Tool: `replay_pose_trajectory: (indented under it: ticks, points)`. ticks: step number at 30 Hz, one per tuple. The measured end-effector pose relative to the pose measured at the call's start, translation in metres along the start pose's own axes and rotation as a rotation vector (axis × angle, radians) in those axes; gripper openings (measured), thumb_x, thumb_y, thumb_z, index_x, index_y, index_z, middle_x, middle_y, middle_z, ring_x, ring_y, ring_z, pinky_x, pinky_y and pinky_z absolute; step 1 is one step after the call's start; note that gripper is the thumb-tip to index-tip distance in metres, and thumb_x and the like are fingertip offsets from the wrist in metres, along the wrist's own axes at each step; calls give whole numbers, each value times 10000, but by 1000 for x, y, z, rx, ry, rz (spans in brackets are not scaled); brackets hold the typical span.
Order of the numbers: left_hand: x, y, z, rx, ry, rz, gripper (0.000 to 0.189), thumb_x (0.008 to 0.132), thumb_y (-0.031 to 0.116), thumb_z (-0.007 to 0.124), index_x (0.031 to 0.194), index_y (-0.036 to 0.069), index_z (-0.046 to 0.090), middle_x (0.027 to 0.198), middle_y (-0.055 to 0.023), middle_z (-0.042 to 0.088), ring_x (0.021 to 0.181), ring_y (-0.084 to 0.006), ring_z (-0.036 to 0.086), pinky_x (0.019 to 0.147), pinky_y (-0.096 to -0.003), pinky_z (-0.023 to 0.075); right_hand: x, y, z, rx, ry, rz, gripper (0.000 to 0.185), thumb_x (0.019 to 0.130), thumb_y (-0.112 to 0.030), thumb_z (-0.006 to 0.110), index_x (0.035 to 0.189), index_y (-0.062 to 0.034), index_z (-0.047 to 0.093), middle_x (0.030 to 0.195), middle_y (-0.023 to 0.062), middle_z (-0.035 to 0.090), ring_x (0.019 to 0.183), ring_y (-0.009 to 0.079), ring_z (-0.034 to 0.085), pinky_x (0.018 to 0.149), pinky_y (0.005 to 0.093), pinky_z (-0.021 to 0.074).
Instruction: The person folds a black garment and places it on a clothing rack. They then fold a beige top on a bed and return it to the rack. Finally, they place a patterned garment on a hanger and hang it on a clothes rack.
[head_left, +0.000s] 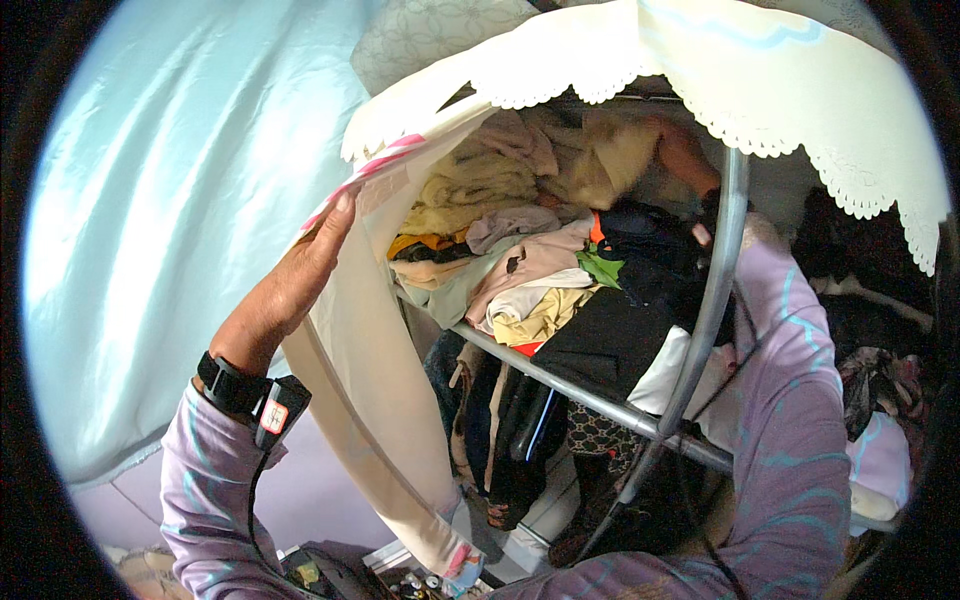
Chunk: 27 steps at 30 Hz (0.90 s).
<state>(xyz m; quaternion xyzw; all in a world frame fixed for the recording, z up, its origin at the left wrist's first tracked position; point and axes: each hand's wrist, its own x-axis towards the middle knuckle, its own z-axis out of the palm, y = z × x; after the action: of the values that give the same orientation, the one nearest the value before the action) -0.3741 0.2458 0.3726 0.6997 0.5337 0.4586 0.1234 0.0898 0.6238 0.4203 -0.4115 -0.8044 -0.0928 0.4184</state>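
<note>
My left hand (311, 251) is raised at the edge of a cream fabric flap (375, 352) with pink-and-white striped trim (382, 161). Its thumb lies against the trim, and its other fingers are mostly hidden. On the right, my arm passes behind a metal pole into a cloth-covered clothes rack. There my right hand (679, 154), blurred, grips a beige cloth (619, 154) that is blurred along with it; the fingertips are hard to make out. Left of that cloth is a yellowish folded textile (480, 184). A pink garment (525, 259) and a dark garment (637, 300) lie lower on the shelf.
A curved metal pole (716, 300) crosses the opening and meets a shelf rail (555, 382). Scalloped white cloth (750, 82) hangs over the top. Clothes, including a patterned piece (604, 435), hang below. A pale blue curtain (187, 225) fills the left. A black cable (251, 495) runs from my left wrist.
</note>
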Motion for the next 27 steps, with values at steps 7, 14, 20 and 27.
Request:
replay_pose_trajectory:
  ticks: [7,14,20,27]
  points:
    - [12,-7,3,7,-50,-16,949,903,809,261,1598,185,91,1660,-125,34,1512,-399,55,1186,-606,90,-54,-39,9,-545,-456,-59,344,922,-178,583,1237,-46,627,1192,172,672,1071,341,648,933,436,516]
    - [14,-12,9,-49,-14,-46,914,911,799,265,1598,218,109,1665,-107,-7,1512,-406,27,1177,-627,64,-89,-48,93,-368,-679,6,714,924,-555,538,1519,-192,385,1535,180,400,1410,389,369,1160,461,299]
    - [1,-19,-6,-137,-82,-140,871,931,771,251,1597,226,120,1657,-145,-16,1504,-434,31,1168,-655,62,-18,-70,102,-596,-1000,3,599,898,-450,610,1377,-93,557,1276,208,631,1151,363,612,1007,434,464]
    - [-2,-29,-13,-183,-92,-190,853,943,750,269,1596,222,124,1651,-174,0,1501,-444,29,1163,-667,55,-68,-172,138,299,-515,-636,775,786,-339,781,1414,-25,452,1257,253,624,1130,381,622,961,434,486]
